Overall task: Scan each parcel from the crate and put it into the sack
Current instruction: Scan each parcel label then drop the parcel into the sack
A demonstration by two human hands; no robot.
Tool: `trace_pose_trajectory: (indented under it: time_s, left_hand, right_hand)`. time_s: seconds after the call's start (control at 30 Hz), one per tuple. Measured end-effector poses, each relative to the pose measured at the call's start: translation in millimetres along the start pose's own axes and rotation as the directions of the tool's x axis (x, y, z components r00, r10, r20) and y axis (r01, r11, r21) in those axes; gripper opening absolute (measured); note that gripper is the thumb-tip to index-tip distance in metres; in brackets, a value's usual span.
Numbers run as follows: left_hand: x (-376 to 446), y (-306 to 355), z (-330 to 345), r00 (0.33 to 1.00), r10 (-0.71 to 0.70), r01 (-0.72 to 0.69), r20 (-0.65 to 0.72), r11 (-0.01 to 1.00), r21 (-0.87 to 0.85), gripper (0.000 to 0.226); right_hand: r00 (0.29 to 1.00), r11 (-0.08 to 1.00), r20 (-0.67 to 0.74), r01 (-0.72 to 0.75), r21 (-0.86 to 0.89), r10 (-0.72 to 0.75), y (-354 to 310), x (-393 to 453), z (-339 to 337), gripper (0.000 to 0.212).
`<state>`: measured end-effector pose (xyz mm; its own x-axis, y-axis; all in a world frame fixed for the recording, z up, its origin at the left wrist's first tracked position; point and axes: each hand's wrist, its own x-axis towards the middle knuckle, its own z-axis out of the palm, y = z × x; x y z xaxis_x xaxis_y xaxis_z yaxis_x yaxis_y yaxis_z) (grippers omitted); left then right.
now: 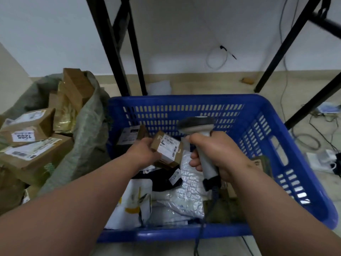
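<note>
Two bare hands work above a blue slotted plastic crate (262, 115) standing on a pale floor (212, 84). The left hand (143, 151) grips a small brown cardboard parcel (168, 147) by its near-left end, fingers curled round it, and holds it over the crate's middle with its white barcode label turned upward. The right hand (217, 154) is clamped on the pale handle of a grey handheld barcode scanner (198, 126), whose dark-rimmed head sits just beside and above the parcel's far-right end; a dark cable trails from the handle's base over the crate's near rim. Beneath the hands, the crate holds a crinkled silver bubble mailer (190, 180), a glossy white plastic mailer with yellow print (132, 202), a black soft pouch (164, 182) and further boxes. To the left, touching the crate's side, a grey-green woven sack (86, 130) slumps open, packed with brown cardboard boxes (36, 150) bearing white labels, one marked 1205. Black metal frame legs (118, 48) rise behind the crate against a white wall.
</note>
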<state>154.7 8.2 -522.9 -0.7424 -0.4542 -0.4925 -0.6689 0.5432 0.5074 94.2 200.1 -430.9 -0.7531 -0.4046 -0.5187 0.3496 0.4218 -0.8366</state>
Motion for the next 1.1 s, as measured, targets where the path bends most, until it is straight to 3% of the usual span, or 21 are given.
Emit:
trace_pose_trajectory:
  time_s: [0.07, 0.17, 0.3, 0.43, 0.7, 0.83, 1.0, 1.1]
  left_hand:
    - [21.0, -2.4, 6.8, 1.0, 0.002, -0.001, -0.006, 0.979, 0.206, 0.074]
    - [44.5, 1.8, 11.7, 1.0, 0.009, -0.019, 0.028, 0.925, 0.38, 0.102]
    - [66.5, 12.4, 20.2, 0.989, 0.1, -0.141, 0.105, 0.828, 0.543, 0.116]
    - [81.4, 17.6, 27.7, 0.985, 0.081, -0.161, 0.153, 0.758, 0.632, 0.122]
    - [70.4, 11.6, 22.6, 0.987, 0.075, -0.152, 0.139, 0.679, 0.718, 0.127]
    - [48.9, 15.7, 12.6, 0.984, 0.022, -0.149, 0.174, 0.628, 0.764, 0.111]
    - [10.8, 27.7, -13.5, 0.99, 0.1, -0.141, 0.1, 0.657, 0.74, 0.109]
    - [-18.5, 24.3, -42.9, 0.977, 0.211, -0.158, -0.002, 0.738, 0.656, 0.111]
  right_hand:
    - [1.0, 1.0, 0.007, -0.013, 0.024, 0.013, -1.4, 10.2, -1.0, 0.018]
    - [1.0, 0.999, 0.011, -0.009, 0.041, 0.009, -4.4, 21.4, -4.5, 0.018]
    - [1.0, 0.996, 0.015, -0.02, 0.084, 0.019, -7.2, 31.7, -6.5, 0.016]
    - [0.999, 0.997, 0.031, -0.032, 0.073, 0.03, -6.3, 38.0, -4.6, 0.016]
    - [1.0, 0.999, -0.007, -0.011, 0.044, 0.011, -6.9, 38.5, -1.7, 0.019]
    - [0.999, 1.0, -0.045, 0.02, 0.02, -0.019, -9.5, 29.2, -3.5, 0.02]
    - [0.996, 0.998, -0.065, 0.054, 0.015, -0.053, -14.8, 5.6, -9.7, 0.016]
    - [0.998, 0.997, -0.016, 0.063, 0.053, -0.062, -22.3, -16.7, -10.3, 0.015]
